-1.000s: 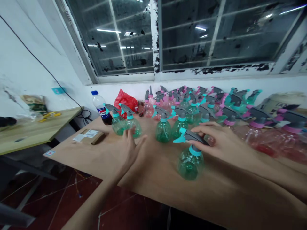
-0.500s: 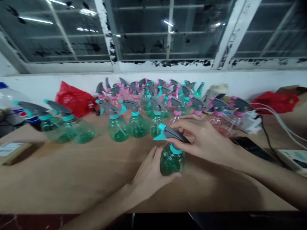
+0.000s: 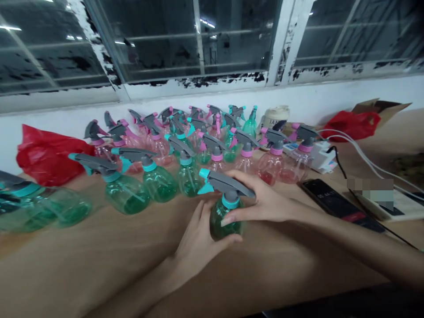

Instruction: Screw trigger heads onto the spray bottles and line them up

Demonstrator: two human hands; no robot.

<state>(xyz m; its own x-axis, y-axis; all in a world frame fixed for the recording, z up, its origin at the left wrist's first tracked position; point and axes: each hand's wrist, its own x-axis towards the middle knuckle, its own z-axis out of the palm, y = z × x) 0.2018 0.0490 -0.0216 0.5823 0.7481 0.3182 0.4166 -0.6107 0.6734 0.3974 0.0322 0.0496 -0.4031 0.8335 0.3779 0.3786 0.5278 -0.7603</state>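
A green spray bottle (image 3: 217, 223) with a turquoise collar and a grey trigger head (image 3: 228, 183) is between my hands, its turquoise nozzle pointing left. Around the left side and base of its round body curls my left hand (image 3: 194, 240), thumb along the near bottom. My right hand (image 3: 265, 198) grips it from the right, with the thumb on the body just under the collar; the other fingers are mostly hidden behind the head. Just beyond stands a row of similar bottles, including a green one (image 3: 189, 179) and a pink one (image 3: 217, 163).
Many more pink and green spray bottles crowd toward the wall. A red plastic bag (image 3: 49, 154) lies at left, another red bag (image 3: 353, 124) at back right near a cardboard box (image 3: 380, 107). A phone (image 3: 334, 203), cables and a power strip (image 3: 392, 205) lie at right.
My right thumb has moved down from the trigger head to the bottle's body below the collar. My left hand keeps its hold. The view has turned right and tilted.
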